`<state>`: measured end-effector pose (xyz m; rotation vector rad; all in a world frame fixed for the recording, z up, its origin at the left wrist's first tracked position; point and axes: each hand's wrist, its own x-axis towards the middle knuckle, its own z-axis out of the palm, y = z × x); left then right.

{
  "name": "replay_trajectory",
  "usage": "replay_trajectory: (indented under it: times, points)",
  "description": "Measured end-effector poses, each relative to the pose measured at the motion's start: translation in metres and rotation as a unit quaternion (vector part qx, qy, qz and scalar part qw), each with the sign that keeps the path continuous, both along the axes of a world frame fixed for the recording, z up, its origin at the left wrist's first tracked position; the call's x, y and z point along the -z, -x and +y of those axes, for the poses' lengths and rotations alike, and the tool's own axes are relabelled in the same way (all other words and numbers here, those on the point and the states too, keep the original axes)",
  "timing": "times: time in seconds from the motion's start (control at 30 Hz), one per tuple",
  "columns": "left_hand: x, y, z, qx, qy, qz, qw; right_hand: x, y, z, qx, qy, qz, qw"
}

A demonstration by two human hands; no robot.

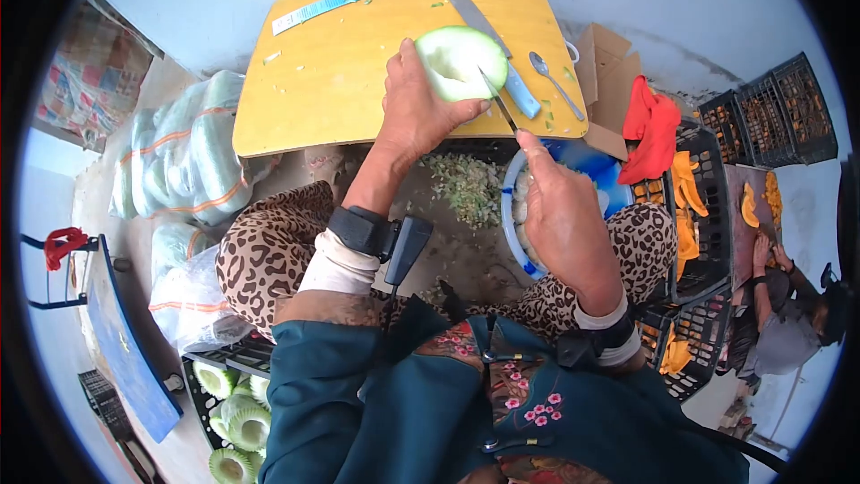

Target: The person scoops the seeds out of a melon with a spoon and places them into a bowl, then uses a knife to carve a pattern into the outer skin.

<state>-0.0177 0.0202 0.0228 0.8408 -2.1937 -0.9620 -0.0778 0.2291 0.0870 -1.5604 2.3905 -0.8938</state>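
My left hand grips a peeled, pale green melon above the table's near edge, fingers on its left side and thumb underneath. The melon is cut open and hollow inside. My right hand is closed on a thin knife, its index finger stretched along it and its handle mostly hidden in the palm. The blade meets the melon's lower right wall. Behind the melon, a large knife with a blue handle lies on the yellow table. A metal spoon rests to its right.
A blue tub stands by my right knee; green scraps cover the floor beside it. Wrapped melons lie left. Cut melons fill a crate lower left. Crates with orange pieces and a co-worker are right.
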Motion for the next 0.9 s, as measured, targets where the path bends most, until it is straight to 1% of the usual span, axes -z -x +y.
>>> replay_trajectory:
  times: [0.17,0.27,0.37,0.57,0.67,0.8,0.9]
  points:
    - [0.001,0.001,-0.001,0.000,0.020,-0.011,1.000,-0.017,0.006,-0.003,0.005,-0.046,-0.028,0.999]
    - [-0.001,0.000,0.001,-0.007,0.015,-0.018,1.000,-0.019,0.006,-0.005,-0.005,-0.043,-0.019,0.999]
    - [-0.004,-0.002,0.002,-0.012,0.003,-0.021,1.000,-0.012,0.004,-0.007,0.000,-0.045,0.006,0.999]
    - [-0.003,-0.001,0.003,-0.021,-0.002,-0.035,0.999,0.011,-0.001,-0.009,0.003,-0.004,0.045,0.999]
    - [-0.003,-0.003,0.005,-0.021,0.012,-0.048,0.999,0.000,0.003,-0.008,0.001,-0.038,0.013,0.999]
    - [0.000,-0.004,0.001,-0.010,0.024,-0.046,0.999,-0.016,0.009,-0.009,-0.038,-0.067,0.027,0.997]
    - [-0.001,-0.006,0.004,-0.033,0.053,-0.047,0.997,-0.019,0.010,-0.013,-0.053,-0.071,0.035,0.995]
